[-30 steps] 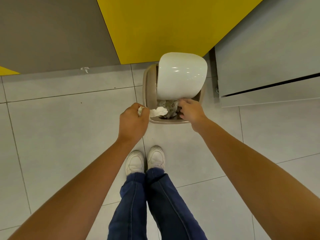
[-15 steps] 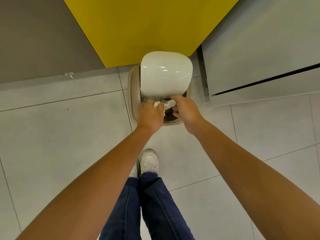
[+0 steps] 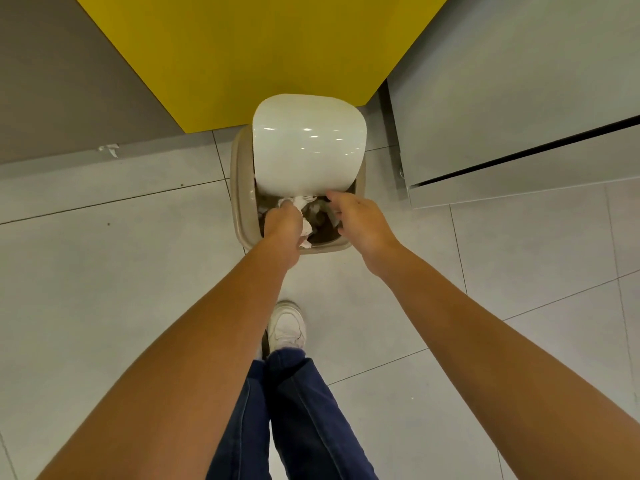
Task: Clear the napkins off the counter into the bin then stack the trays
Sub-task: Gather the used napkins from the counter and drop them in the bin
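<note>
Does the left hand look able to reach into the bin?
Probably yes: the right hand props the lid tipped, the bin is open in front, and the left hand, gripping a napkin, is over that gap.

Bare forearms, no sleeves, dark blue jeans (image 3: 304,420), white sneaker (image 3: 286,327)

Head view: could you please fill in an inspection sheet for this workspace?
Surface: pale tiled floor.
Job's things: bin with its white lid tilted open; napkins over the opening.
Clutter: paper scrap at the foot of the grey wall.
Hands: left hand grips the napkins; right hand touches the lid's lower edge.
Cables: nothing seen.
Surroundings: yellow panel, grey cabinet.
</note>
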Motion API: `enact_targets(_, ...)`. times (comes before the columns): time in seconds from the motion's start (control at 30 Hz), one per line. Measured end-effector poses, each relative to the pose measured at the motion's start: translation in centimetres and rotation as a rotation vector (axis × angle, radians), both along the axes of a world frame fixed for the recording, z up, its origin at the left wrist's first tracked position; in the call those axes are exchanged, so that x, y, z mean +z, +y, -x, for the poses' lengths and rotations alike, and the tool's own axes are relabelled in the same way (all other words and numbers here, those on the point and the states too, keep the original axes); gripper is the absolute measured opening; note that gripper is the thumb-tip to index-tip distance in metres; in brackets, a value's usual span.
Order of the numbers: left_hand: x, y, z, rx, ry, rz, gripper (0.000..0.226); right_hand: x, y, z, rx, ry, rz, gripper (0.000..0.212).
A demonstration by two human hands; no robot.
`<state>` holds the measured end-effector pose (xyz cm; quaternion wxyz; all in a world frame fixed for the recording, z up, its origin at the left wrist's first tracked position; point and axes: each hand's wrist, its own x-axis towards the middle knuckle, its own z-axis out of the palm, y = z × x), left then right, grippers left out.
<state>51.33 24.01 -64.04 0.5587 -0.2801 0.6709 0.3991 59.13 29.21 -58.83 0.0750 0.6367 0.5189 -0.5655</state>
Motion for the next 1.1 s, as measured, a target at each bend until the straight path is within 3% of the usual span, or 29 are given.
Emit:
enact_targets(0.13,0.5,-0.6,0.2,-0.013,0.033,-0.045,0.034,0.3,0.0,-0.1,0.005,-0.024,-0.003,0.031)
enact_targets(0.3,0.5,-1.3,0.7,0.051,-0.012,-0.106,0.040,0.8,-0.3,0.2,-0.011,-0.014,0.010,0.019)
enact_targets(0.5,-0.5,-0.7,0.5,0.120,-0.014,-0.092,0.022,0.8,-0.3,-0.1,0.037,-0.029,-0.010,0.035)
enact_targets(0.6,-1.7,-0.6,0.3,-0.050,0.068,-0.125,0.041,0.6,-0.1,-0.3,0.064,-0.004,-0.010,0.037)
enact_targets(0.8,-1.2,-1.4,-1.0,-0.176,0.155,-0.100,0.045,0.7,-0.3,-0.5,0.108,0.028,-0.029,0.035)
enact_targets(0.87,-0.3,-2.0,-1.4,-0.191,0.134,-0.091,0.039,1.0,-0.6,-0.4,0.123,0.034,-0.035,0.036)
enact_targets(0.97,1.4,-2.8,-1.4,-0.200,0.107,-0.076,0.011,2.2,-1.1,-0.5,0.151,0.008,-0.030,0.036)
enact_targets(1.1,4.9,-3.9,-1.5,-0.249,0.122,-0.104,0.019,4.9,-1.9,-0.7,0.205,-0.036,-0.022,0.038)
